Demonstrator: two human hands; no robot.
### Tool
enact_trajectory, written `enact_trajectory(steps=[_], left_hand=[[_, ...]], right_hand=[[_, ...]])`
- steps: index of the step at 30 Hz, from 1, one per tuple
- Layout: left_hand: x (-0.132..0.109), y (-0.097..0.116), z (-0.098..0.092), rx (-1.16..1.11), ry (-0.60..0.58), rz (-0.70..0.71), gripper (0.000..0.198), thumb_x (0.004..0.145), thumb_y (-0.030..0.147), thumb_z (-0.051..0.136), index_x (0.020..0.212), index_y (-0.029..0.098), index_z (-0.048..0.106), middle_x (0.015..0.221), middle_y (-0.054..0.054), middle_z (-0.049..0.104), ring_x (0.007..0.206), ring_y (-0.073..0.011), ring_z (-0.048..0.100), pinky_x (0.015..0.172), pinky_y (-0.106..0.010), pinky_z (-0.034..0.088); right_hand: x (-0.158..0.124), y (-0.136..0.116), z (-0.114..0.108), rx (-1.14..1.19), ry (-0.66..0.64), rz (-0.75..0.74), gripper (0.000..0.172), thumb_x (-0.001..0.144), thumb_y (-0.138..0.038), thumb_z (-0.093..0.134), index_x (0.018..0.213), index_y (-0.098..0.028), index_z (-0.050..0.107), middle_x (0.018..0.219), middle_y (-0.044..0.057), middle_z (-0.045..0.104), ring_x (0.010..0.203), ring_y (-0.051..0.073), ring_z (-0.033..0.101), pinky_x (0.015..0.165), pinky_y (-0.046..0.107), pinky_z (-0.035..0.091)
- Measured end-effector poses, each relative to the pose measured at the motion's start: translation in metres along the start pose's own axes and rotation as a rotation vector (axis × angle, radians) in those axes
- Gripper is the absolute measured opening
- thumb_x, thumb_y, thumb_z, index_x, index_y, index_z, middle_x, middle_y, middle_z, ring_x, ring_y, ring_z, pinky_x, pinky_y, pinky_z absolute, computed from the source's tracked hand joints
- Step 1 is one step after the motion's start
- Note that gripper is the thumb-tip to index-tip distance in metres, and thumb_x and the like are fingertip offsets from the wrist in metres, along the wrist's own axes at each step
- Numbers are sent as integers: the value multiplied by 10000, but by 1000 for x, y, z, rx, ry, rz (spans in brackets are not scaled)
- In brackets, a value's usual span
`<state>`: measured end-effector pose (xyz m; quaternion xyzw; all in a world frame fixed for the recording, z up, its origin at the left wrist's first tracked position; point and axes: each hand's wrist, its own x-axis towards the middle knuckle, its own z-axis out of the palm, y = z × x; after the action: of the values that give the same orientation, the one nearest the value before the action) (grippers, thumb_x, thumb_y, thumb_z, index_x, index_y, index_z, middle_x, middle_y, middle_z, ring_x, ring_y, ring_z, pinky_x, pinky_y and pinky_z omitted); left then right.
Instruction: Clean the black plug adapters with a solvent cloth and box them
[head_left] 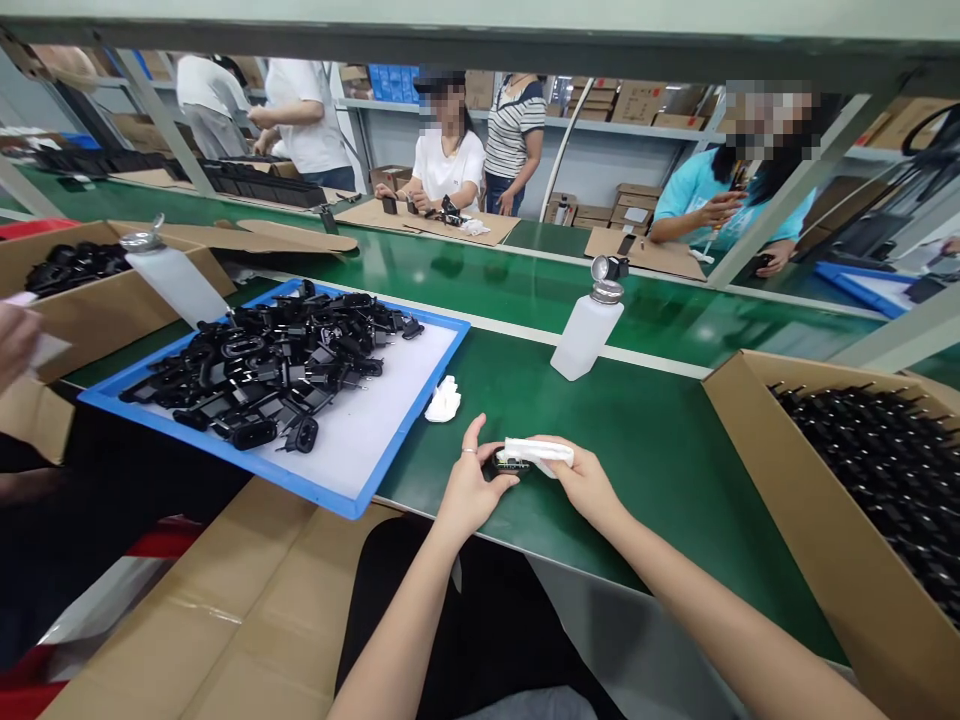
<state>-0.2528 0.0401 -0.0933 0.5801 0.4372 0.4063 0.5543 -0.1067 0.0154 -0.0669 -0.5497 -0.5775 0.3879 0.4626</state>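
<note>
Above the green work surface (660, 440), my left hand (472, 485) is closed around a small black plug adapter (496, 466), its index finger raised. My right hand (585, 480) grips a folded white cloth (540, 451) and presses it against the adapter, covering part of it. A crumpled white wipe (444, 400) lies near my left hand, beside a blue-rimmed tray (409, 440). Black plug adapters (277, 360) are heaped in that tray.
A white pump bottle (587, 330) stands ahead; another bottle (176, 280) is behind the tray. At right, a cardboard box (780, 520) holds rows of black adapters. Another box (112, 320) stands left, near a person's hand (16, 340). Several people work across the bench.
</note>
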Motion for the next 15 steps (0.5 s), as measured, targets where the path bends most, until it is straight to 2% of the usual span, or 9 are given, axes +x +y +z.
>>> enact_trajectory(steps=[5,7,9,10,13,15], left_hand=[[0,0,1,22,11,-5,779,560,62,585,1202,236,182,922,-1,592,871,-129,526,839,-310,362],[0,0,2,32,23,0,772,559,74,593,1198,236,190,917,0,598,886,-134,521,846,-316,355],[0,0,3,31,29,4,771,558,85,596,1197,234,191,918,-2,601,885,-139,525,841,-318,359],[0,0,3,27,27,3,775,555,89,597,1198,230,188,919,-5,602,874,-141,531,832,-317,365],[-1,3,4,37,22,-7,790,544,109,602,1203,207,179,912,-16,607,830,-143,551,794,-301,391],[-2,8,4,94,27,-7,781,543,126,596,1204,184,184,874,-15,619,811,-149,557,761,-285,404]], right_hand=[[-9,-4,-9,146,121,213,259,638,-333,509,798,-150,597,765,48,627,696,205,562,632,325,434],[-5,-6,-8,147,234,218,254,642,-333,503,785,-142,590,775,59,626,717,217,561,652,339,432],[-3,-8,-3,59,331,153,235,661,-301,477,811,-154,582,826,58,620,780,223,553,713,356,420],[-3,-7,3,0,339,109,235,673,-279,458,841,-166,578,862,54,613,816,221,545,742,360,411],[-11,-4,24,-176,268,-33,300,705,-199,380,957,-213,543,987,39,570,930,205,505,816,374,379],[-18,1,39,-306,253,-149,369,714,-140,320,1017,-229,510,1060,36,527,1023,196,438,886,411,307]])
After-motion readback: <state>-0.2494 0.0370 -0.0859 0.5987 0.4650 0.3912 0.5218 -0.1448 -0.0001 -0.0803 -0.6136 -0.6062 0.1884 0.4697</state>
